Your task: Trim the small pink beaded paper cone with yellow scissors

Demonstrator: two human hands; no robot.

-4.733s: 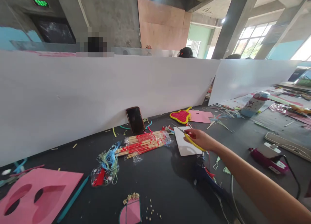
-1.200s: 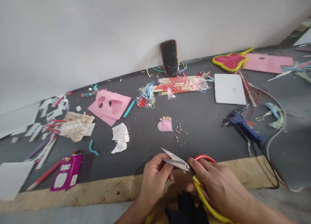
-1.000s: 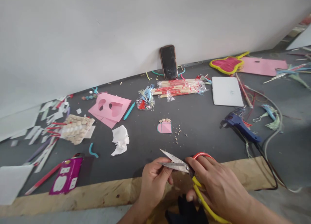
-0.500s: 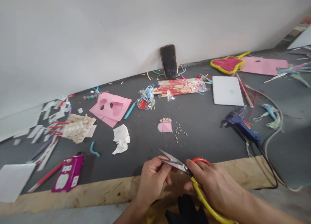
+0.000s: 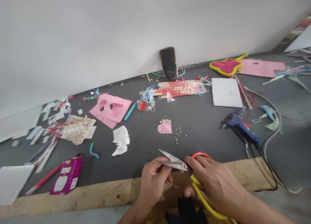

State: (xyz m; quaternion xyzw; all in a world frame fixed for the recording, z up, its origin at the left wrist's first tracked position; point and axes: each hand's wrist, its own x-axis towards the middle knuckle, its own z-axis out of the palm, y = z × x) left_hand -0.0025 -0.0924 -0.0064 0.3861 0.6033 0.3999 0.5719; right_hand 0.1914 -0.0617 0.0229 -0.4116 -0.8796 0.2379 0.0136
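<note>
At the near side of the desk (image 5: 199,127), right hand (image 5: 216,182) grips spread scissors (image 5: 185,167). Left hand (image 5: 153,182) curls beside them, likely for control; can't tell what it holds.

Dim, flat greyish light, low contrast. Soft shadows beside phone (image 5: 169,64), purple packet (image 5: 66,177) and left hand (image 5: 153,182). White board (image 5: 97,33) darkens toward right end. Wide-angle stretch at edges; fine detail soft, small beads (image 5: 178,130) mushy, lower-right floor (image 5: 289,207) smeary.
</note>
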